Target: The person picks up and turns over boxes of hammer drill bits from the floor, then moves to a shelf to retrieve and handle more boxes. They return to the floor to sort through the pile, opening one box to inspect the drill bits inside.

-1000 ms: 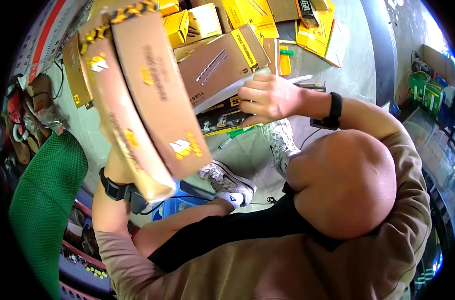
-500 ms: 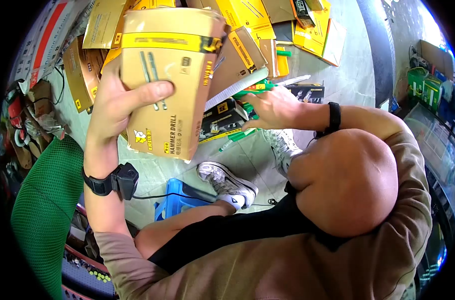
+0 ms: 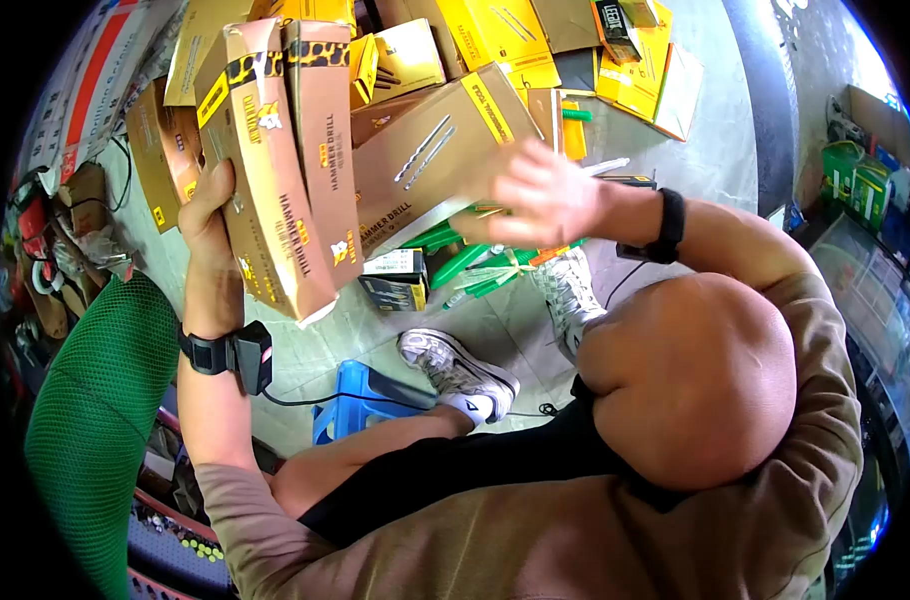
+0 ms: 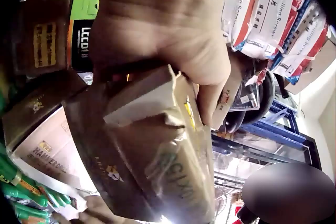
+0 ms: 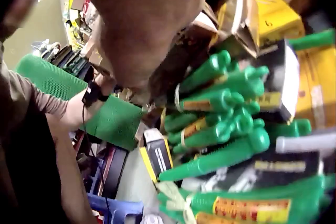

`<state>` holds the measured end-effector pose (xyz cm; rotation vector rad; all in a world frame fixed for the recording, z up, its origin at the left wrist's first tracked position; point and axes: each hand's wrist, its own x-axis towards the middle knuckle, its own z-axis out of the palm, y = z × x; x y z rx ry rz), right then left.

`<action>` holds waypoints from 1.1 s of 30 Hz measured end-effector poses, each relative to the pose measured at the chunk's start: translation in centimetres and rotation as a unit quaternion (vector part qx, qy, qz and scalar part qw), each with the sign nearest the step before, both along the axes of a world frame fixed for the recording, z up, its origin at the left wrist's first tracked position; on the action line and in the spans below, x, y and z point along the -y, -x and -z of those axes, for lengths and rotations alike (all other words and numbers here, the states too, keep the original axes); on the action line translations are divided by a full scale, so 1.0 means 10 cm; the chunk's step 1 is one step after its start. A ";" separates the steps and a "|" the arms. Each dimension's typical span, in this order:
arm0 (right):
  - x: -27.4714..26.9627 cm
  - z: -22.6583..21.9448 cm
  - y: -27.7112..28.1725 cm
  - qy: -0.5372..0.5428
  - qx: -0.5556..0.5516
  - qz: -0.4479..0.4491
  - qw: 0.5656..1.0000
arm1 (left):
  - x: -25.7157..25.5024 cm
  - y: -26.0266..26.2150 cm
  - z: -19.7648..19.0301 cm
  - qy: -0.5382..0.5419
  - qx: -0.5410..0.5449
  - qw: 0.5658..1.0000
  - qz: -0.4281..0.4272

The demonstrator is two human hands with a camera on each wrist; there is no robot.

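My left hand [image 3: 208, 220] grips two brown hammer drill boxes, the nearer box [image 3: 267, 180] and the farther box [image 3: 325, 165], their narrow printed sides facing up. In the left wrist view, a box end [image 4: 173, 166] with clear film and handwriting shows below the hand. My right hand [image 3: 540, 195], blurred by motion, hovers over a heap of green plastic tubes [image 3: 465, 265], close to the edge of a large hammer drill box [image 3: 435, 150]. Its fingertips are hidden. In the right wrist view, bundled green tubes [image 5: 215, 140] lie below the hand, some tied with a pale strip.
Yellow cartons [image 3: 500, 40] are piled at the back. A small black-and-white box [image 3: 397, 280] stands beside the tubes. A blue plastic stool [image 3: 350, 405] sits by the person's shoe [image 3: 455, 365]. Green mesh [image 3: 95, 430] bulges at the left, and a glass case [image 3: 865, 290] stands right.
My left hand has turned the two boxes from broad face to narrow sides, still gripping them. My right hand has lifted slightly and blurred. More green tubes and a small black-and-white box show.
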<state>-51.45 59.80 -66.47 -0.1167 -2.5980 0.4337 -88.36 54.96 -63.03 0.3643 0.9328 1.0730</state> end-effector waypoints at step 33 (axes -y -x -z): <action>-0.42 0.27 -0.46 0.188 -0.013 0.184 0.965 | 0.18 -0.01 -0.05 -0.019 -0.126 0.985 0.114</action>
